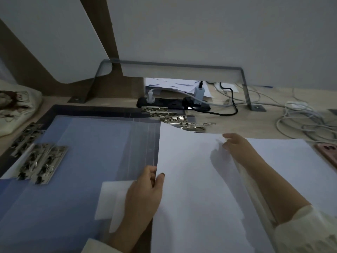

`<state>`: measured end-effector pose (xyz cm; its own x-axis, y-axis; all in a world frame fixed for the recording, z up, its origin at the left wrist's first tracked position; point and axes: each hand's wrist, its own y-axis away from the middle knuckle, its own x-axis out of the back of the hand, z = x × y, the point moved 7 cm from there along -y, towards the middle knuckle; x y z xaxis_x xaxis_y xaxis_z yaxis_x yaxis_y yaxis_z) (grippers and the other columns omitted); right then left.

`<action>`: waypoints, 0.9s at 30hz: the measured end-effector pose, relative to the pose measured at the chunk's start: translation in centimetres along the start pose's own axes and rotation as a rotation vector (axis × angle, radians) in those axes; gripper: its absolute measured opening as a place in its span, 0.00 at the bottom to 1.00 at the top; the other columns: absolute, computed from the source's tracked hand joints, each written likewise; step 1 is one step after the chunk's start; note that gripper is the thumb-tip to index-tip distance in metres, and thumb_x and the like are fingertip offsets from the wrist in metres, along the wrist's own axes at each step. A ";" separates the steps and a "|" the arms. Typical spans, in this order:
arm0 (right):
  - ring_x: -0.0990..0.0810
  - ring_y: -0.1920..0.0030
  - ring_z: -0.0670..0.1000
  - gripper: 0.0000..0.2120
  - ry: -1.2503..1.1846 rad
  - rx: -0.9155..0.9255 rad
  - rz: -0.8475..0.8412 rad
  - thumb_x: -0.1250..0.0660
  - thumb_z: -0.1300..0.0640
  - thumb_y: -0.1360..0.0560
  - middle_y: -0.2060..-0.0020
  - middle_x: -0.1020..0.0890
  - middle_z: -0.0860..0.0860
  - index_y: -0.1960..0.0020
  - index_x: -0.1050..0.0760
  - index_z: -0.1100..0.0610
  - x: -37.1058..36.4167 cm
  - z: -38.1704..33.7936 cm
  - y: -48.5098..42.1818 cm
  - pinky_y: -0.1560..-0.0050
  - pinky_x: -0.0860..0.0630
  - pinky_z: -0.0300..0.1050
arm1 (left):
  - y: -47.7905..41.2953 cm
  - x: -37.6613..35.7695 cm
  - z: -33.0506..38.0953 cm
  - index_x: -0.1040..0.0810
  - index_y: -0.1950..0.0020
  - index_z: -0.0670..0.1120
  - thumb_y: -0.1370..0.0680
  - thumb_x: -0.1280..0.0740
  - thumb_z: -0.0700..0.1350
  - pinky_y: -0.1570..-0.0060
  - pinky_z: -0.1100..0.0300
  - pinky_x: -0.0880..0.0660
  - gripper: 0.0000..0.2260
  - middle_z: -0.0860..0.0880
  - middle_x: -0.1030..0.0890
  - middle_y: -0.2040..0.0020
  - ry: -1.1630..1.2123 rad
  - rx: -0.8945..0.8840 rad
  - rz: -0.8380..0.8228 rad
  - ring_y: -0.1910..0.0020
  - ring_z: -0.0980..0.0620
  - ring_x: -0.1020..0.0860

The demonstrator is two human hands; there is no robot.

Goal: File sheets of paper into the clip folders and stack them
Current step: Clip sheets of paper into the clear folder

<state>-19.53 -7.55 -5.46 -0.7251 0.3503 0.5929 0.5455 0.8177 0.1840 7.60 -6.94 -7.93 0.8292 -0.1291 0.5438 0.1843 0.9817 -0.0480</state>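
A stack of blue translucent clip folders (87, 143) lies open on the left of the desk, with metal clips (43, 162) at its left side. My left hand (144, 190) pinches the left edge of a white sheet of paper (191, 189), which is lifted off the pile of white paper (284, 165) on the right. My right hand (238, 148) holds the same sheet near its top right corner, fingers curled over the edge. More metal clips (175, 118) of a fanned folder stack show behind the sheet.
A black power strip (173, 105) with plugs and tangled cables (300, 117) lies at the back right. A grey metal monitor stand (171, 70) spans the rear. A cloth bag (14, 105) sits at the far left, a pink object (328, 152) at the right edge.
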 end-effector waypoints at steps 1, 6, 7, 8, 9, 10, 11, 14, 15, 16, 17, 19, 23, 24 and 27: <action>0.26 0.42 0.56 0.19 -0.006 -0.001 -0.006 0.42 0.62 0.23 0.39 0.26 0.57 0.33 0.32 0.57 0.0 0.3 0.5 0.48 0.34 0.43 | 0.1 -0.1 -0.2 0.32 0.58 0.55 0.21 0.39 0.49 0.66 0.67 0.31 0.06 0.49 0.22 0.65 0.017 -0.006 0.000 0.67 0.55 0.25; 0.28 0.54 0.53 0.14 -0.043 0.026 -0.013 0.42 0.61 0.23 0.51 0.24 0.58 0.38 0.31 0.63 -0.1 0.8 2.1 0.55 0.35 0.44 | 0.4 0.2 -0.6 0.29 0.56 0.51 0.21 0.39 0.46 0.64 0.61 0.27 0.04 0.51 0.22 0.66 0.258 0.004 0.055 0.68 0.56 0.26; 0.28 0.52 0.52 0.17 -0.047 0.012 -0.003 0.42 0.58 0.22 0.47 0.23 0.55 0.34 0.33 0.60 -0.1 1.1 2.0 0.52 0.35 0.43 | 0.3 0.4 -0.6 0.30 0.56 0.50 0.21 0.39 0.45 0.66 0.65 0.29 0.04 0.50 0.23 0.66 0.313 0.017 0.071 0.68 0.57 0.27; 0.27 0.51 0.52 0.17 -0.046 0.010 0.004 0.41 0.56 0.23 0.47 0.23 0.52 0.36 0.32 0.59 0.0 1.1 2.1 0.51 0.35 0.43 | 0.3 0.5 -0.6 0.30 0.56 0.49 0.21 0.39 0.44 0.67 0.67 0.30 0.04 0.48 0.23 0.65 0.359 0.023 0.085 0.67 0.56 0.27; 0.27 0.53 0.52 0.12 -0.055 0.004 0.005 0.41 0.54 0.23 0.53 0.23 0.50 0.42 0.29 0.57 -0.1 1.2 2.1 0.53 0.35 0.43 | 0.2 0.5 -0.6 0.30 0.56 0.49 0.21 0.39 0.44 0.67 0.67 0.30 0.04 0.46 0.22 0.64 0.384 0.029 0.094 0.66 0.53 0.27; 0.29 0.59 0.52 0.07 -0.060 -0.003 0.009 0.42 0.54 0.23 0.61 0.26 0.50 0.51 0.29 0.58 -0.1 1.1 2.2 0.58 0.37 0.43 | 0.1 0.5 -0.7 0.30 0.55 0.49 0.21 0.39 0.44 0.66 0.66 0.29 0.03 0.45 0.22 0.63 0.387 0.028 0.095 0.65 0.51 0.26; 0.34 0.65 0.51 0.08 -0.077 -0.017 0.008 0.42 0.55 0.23 0.67 0.32 0.51 0.59 0.34 0.58 -0.2 1.3 2.2 0.63 0.40 0.44 | 0.1 0.3 -0.8 0.30 0.55 0.50 0.21 0.39 0.44 0.64 0.64 0.28 0.03 0.45 0.21 0.62 0.366 0.025 0.088 0.64 0.49 0.25; 0.41 0.70 0.51 0.15 -0.062 -0.061 0.053 0.41 0.59 0.24 0.71 0.39 0.52 0.67 0.42 0.57 0.1 2.1 2.0 0.68 0.45 0.44 | 0.2 -0.2 -0.9 0.31 0.55 0.54 0.22 0.39 0.48 0.61 0.61 0.26 0.03 0.49 0.19 0.61 0.215 -0.010 0.068 0.62 0.50 0.22; 0.41 0.70 0.51 0.16 -0.069 -0.091 0.052 0.41 0.60 0.25 0.72 0.39 0.52 0.68 0.42 0.56 0.1 2.4 2.0 0.68 0.45 0.44 | 0.3 -0.2 -0.7 0.32 0.55 0.56 0.22 0.39 0.49 0.64 0.65 0.28 0.04 0.51 0.20 0.62 0.140 -0.045 0.076 0.63 0.52 0.22; 0.41 0.70 0.51 0.16 -0.074 -0.100 0.055 0.40 0.61 0.25 0.72 0.40 0.52 0.68 0.43 0.55 0.1 2.7 1.8 0.68 0.46 0.44 | 0.4 -0.3 -0.5 0.33 0.55 0.57 0.22 0.39 0.49 0.66 0.67 0.28 0.05 0.52 0.20 0.63 0.078 -0.082 0.084 0.64 0.53 0.23; 0.42 0.70 0.51 0.16 -0.079 -0.118 0.046 0.40 0.62 0.25 0.72 0.40 0.52 0.68 0.42 0.56 0.1 2.8 1.9 0.69 0.47 0.44 | 0.5 -0.3 -0.3 0.34 0.54 0.58 0.22 0.38 0.49 0.66 0.68 0.29 0.05 0.52 0.21 0.64 0.046 -0.106 0.096 0.66 0.53 0.24; 0.42 0.70 0.51 0.13 -0.109 -0.131 0.032 0.40 0.62 0.25 0.71 0.40 0.52 0.65 0.40 0.57 0.1 3.1 1.7 0.69 0.47 0.43 | 0.5 -0.2 -0.1 0.35 0.55 0.59 0.22 0.38 0.49 0.66 0.69 0.30 0.07 0.53 0.23 0.67 0.027 -0.123 0.113 0.69 0.54 0.26; 0.37 0.66 0.52 0.07 -0.186 -0.185 0.027 0.39 0.60 0.25 0.66 0.36 0.56 0.60 0.35 0.58 0.0 3.8 1.5 0.69 0.43 0.43 | 0.5 -0.2 0.2 0.35 0.58 0.59 0.23 0.37 0.49 0.66 0.69 0.30 0.09 0.54 0.27 0.70 0.008 -0.157 0.135 0.72 0.54 0.29; 0.35 0.65 0.53 0.07 -0.197 -0.204 0.026 0.39 0.60 0.25 0.65 0.34 0.56 0.61 0.34 0.58 0.0 4.0 1.3 0.67 0.41 0.43 | 0.5 -0.2 0.1 0.34 0.57 0.59 0.23 0.37 0.49 0.66 0.69 0.30 0.08 0.53 0.26 0.70 0.020 -0.151 0.133 0.71 0.54 0.28; 0.29 0.62 0.55 0.10 -0.229 -0.261 0.037 0.37 0.57 0.25 0.63 0.28 0.57 0.61 0.30 0.63 0.1 4.7 1.0 0.60 0.34 0.45 | 0.3 -0.3 -0.3 0.33 0.56 0.58 0.23 0.38 0.50 0.68 0.68 0.31 0.05 0.51 0.23 0.68 0.061 -0.117 0.137 0.68 0.53 0.26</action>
<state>-21.07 -4.58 -8.92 -0.7622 0.4949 0.4172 0.6408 0.6684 0.3778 7.61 -6.69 -8.35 0.8807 -0.0075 0.4736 0.1249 0.9682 -0.2168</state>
